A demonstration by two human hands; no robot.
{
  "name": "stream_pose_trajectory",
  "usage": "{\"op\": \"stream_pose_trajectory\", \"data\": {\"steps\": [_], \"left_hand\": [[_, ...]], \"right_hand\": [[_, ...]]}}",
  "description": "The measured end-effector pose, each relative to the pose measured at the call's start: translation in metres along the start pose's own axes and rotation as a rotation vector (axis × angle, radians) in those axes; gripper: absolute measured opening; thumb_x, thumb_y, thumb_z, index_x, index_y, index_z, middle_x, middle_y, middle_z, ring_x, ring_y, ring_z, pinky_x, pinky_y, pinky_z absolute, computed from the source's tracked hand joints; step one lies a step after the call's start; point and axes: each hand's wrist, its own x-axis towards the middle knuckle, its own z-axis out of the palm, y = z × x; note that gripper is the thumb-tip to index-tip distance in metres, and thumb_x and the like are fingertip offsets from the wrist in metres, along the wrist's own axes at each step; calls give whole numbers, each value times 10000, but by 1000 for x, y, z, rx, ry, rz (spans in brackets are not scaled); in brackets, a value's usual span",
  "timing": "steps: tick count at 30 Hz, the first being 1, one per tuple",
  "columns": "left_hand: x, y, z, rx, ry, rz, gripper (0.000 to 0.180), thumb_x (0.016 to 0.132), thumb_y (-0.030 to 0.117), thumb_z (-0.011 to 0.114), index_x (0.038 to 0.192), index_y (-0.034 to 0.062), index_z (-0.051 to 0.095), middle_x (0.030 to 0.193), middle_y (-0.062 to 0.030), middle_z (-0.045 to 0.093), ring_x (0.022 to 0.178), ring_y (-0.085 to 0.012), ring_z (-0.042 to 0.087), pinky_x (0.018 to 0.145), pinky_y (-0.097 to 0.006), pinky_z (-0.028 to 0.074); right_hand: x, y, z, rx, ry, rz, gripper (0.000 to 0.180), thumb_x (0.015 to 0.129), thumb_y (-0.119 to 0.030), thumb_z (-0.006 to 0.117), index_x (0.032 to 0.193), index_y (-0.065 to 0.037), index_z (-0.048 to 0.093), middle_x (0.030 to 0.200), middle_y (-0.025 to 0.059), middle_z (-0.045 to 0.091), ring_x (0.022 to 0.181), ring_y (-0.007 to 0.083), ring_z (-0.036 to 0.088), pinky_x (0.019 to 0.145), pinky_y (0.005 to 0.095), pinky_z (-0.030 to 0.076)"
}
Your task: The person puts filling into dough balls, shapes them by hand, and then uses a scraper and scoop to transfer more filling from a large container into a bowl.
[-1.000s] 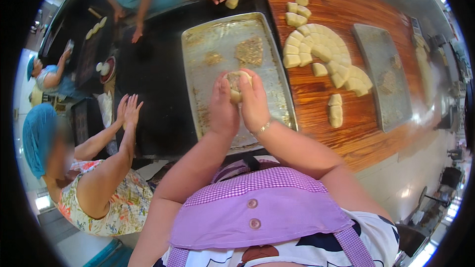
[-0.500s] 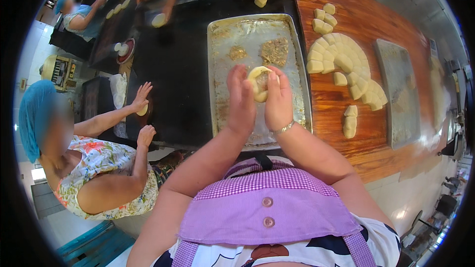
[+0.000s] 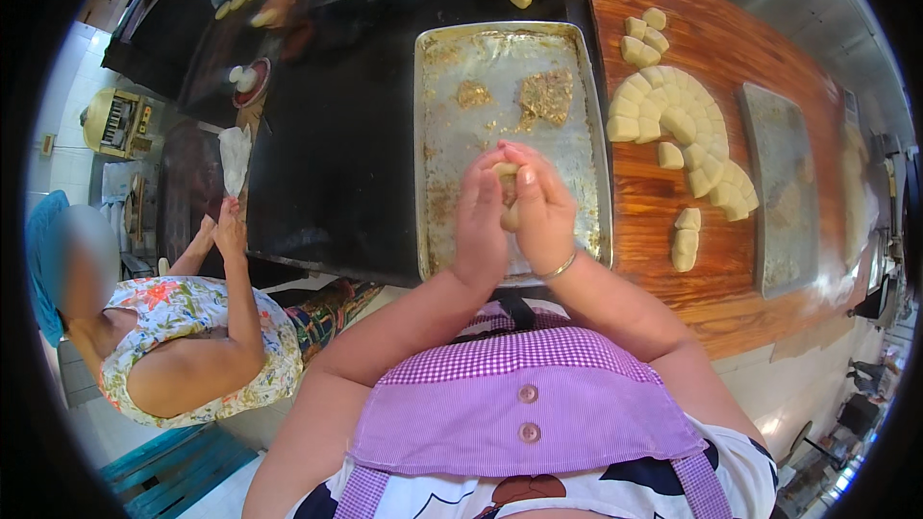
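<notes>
Above the near half of a metal baking tray (image 3: 447, 168), my left hand (image 3: 483, 216) and my right hand (image 3: 544, 216) are cupped together round a piece of dough (image 3: 510, 219). Pale dough shows in the gap between my palms, with some brownish filling in it; the fingers cover the rest. Farther up the tray lie a large flat heap of crumbly brown filling (image 3: 546, 98) and a smaller heap (image 3: 472, 94) to its left.
Cut dough pieces (image 3: 673, 111) sit in a curved cluster on the wooden table (image 3: 654, 192) at right, beside a second tray (image 3: 784, 192). A black work surface (image 3: 327, 135) spreads leftward. Co-workers stand at left and across; the left one holds a white bag (image 3: 234, 161).
My hands have closed in round the dough, covering most of its opening. The co-worker at left has moved both hands from a dough piece to the white bag.
</notes>
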Motion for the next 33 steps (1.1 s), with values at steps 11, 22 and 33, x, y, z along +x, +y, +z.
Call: {"op": "stream_pose_trajectory", "data": {"steps": [11,22,33], "left_hand": [[1,-9,-21,524,-177,342,491,1028,389,443,1376,47,393,1366,-121,475,1264,-235,454,1078,-377,346],[1,55,-39,588,-527,309,600,784,283,803,1271,83,517,1266,-112,550,1240,-299,492,1107,-420,298],[2,63,-57,611,-636,243,474,862,512,670,1083,92,666,1196,-69,654,1352,-320,429,1158,-491,117]], "right_hand": [[-10,-1,9,-87,67,-67,180,994,-194,521,961,-43,614,1103,122,590,1120,260,518,1006,388,388],[-2,-42,-21,567,-395,705,558,1017,-466,412,1373,-37,422,1361,130,458,1279,230,464,1063,360,392],[-13,-60,-3,573,-482,847,714,900,-649,515,1326,-86,411,1112,120,598,876,227,671,592,315,593]]}}
